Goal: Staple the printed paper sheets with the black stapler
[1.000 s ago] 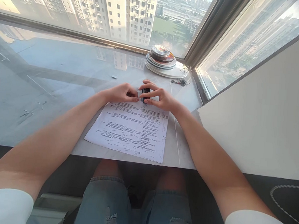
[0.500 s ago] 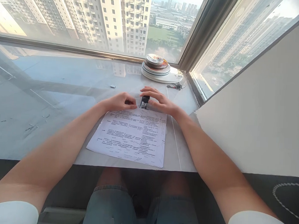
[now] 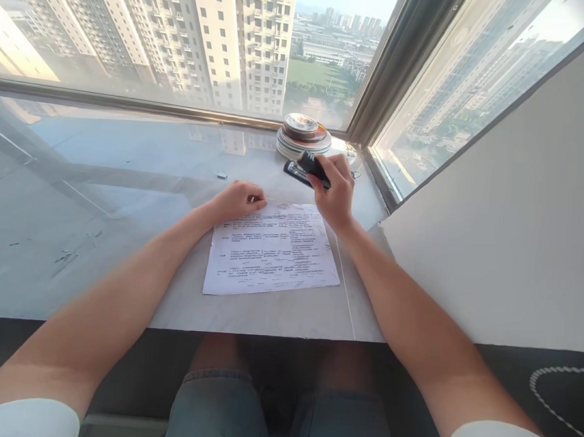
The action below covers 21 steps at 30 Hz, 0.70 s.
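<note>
A black stapler (image 3: pixel 299 172) is gripped in my right hand (image 3: pixel 336 189), raised above the far edge of the paper and pointing left. Its jaws are spread apart. Below it a printed sheet of paper (image 3: pixel 273 253), dotted with many staples, lies on the grey sill. My left hand (image 3: pixel 242 201) rests at the sheet's far left corner, fingers curled and pressed together on its edge.
A stack of plates (image 3: pixel 303 137) stands at the back by the window corner, partly behind the stapler. A small strip of staples (image 3: pixel 222 176) lies left of it. Loose staples (image 3: pixel 66 257) are scattered on the left of the marble sill (image 3: pixel 139 236). A white wall (image 3: pixel 508 210) bounds the right side.
My right hand has closed around the stapler and lifted it up and to the right, off the paper's far edge. The sheet has turned, its near edge swinging right. My left hand stays at its corner.
</note>
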Each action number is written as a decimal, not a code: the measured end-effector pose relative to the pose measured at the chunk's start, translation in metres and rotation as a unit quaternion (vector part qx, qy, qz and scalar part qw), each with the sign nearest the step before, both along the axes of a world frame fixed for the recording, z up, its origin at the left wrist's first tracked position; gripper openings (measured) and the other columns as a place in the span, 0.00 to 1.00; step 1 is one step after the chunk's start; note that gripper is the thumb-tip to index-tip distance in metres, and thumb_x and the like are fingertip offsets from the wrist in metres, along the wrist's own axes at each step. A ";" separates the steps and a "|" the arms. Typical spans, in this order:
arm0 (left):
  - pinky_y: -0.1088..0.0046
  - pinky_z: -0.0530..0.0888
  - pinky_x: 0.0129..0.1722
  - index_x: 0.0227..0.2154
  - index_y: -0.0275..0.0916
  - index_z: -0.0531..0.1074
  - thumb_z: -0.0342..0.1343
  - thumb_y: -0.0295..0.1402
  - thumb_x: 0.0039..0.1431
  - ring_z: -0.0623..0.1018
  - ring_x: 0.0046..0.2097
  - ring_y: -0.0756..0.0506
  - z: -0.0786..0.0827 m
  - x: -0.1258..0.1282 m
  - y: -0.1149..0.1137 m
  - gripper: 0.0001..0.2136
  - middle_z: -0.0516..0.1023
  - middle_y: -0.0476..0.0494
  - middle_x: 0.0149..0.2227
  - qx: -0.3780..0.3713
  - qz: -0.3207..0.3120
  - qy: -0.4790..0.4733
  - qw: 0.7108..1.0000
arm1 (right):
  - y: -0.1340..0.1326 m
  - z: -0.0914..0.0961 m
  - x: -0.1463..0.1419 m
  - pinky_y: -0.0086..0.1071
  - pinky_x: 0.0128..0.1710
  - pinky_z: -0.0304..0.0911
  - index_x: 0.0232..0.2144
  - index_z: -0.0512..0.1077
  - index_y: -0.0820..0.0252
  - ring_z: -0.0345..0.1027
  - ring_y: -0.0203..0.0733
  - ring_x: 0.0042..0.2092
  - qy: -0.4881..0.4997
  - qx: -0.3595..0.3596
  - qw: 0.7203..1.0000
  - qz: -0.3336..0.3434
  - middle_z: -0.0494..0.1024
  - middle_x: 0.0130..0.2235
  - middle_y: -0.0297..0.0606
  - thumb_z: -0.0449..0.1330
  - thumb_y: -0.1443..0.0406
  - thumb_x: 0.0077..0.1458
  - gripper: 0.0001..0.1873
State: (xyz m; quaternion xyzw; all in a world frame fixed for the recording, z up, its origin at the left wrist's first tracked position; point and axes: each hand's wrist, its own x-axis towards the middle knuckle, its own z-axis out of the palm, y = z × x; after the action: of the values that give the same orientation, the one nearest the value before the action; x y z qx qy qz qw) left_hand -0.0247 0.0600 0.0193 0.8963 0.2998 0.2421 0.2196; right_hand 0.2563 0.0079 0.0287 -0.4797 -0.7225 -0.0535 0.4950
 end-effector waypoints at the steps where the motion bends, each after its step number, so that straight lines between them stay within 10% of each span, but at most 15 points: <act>1: 0.66 0.70 0.42 0.31 0.41 0.80 0.61 0.40 0.63 0.74 0.35 0.45 -0.001 0.000 0.002 0.10 0.80 0.46 0.32 0.014 0.007 -0.004 1.000 | -0.006 0.003 -0.006 0.55 0.57 0.72 0.63 0.74 0.46 0.71 0.56 0.55 0.006 -0.003 1.000 0.020 0.74 0.50 0.44 0.58 0.61 0.71 0.20; 12: 0.67 0.72 0.45 0.44 0.38 0.80 0.46 0.31 0.70 0.76 0.37 0.45 0.002 -0.006 0.005 0.15 0.81 0.43 0.36 -0.028 0.123 -0.145 0.981 | -0.027 -0.004 -0.051 0.40 0.46 0.69 0.48 0.80 0.55 0.73 0.44 0.42 0.040 -0.173 0.957 0.228 0.79 0.42 0.40 0.66 0.50 0.66 0.18; 16: 0.67 0.71 0.41 0.43 0.39 0.80 0.46 0.32 0.71 0.74 0.35 0.45 0.001 -0.007 0.005 0.15 0.81 0.43 0.36 -0.032 0.117 -0.147 0.982 | -0.019 -0.005 -0.047 0.39 0.44 0.67 0.43 0.78 0.55 0.72 0.44 0.39 0.118 -0.226 0.954 0.155 0.79 0.39 0.40 0.46 0.46 0.75 0.28; 21: 0.66 0.72 0.41 0.42 0.39 0.79 0.49 0.35 0.71 0.76 0.36 0.45 -0.002 -0.006 0.009 0.13 0.80 0.43 0.34 -0.069 0.104 -0.175 0.977 | -0.011 -0.008 -0.040 0.38 0.41 0.62 0.32 0.72 0.54 0.68 0.44 0.36 0.072 -0.314 0.942 0.099 0.76 0.33 0.37 0.46 0.47 0.74 0.26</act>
State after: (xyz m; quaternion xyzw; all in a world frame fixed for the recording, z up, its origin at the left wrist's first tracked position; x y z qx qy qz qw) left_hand -0.0311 0.0691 0.0169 0.7865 0.3642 0.3956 0.3037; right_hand 0.2163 -0.0027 0.0207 -0.5390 -0.7093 0.2597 0.3727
